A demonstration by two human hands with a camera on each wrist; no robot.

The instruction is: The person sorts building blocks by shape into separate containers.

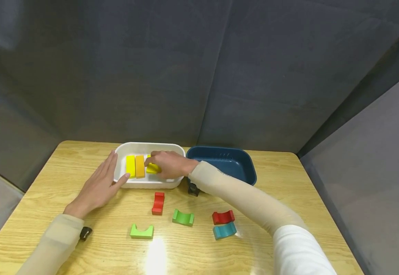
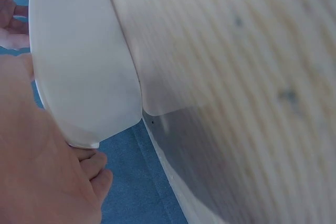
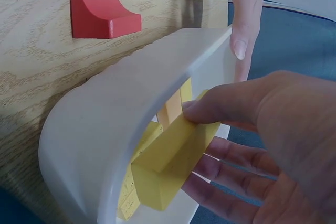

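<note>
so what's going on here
A person's right hand pinches a chunky yellow block in or just above the white rounded tray, while the left hand rests against that tray's left end. A flat-topped yellow block and a flat-topped orange block lie inside. Curved red, green and blue blocks are out on the pale wooden table, and a dark blue rounded tray stands beside the white one.

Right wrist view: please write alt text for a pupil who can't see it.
A right hand pinches an angular yellow block at the opening of a rounded white tray holding orange and yellow blocks. A left hand is at the tray's far end; a red block with a curved cutout lies on the wood-grain table.
</note>
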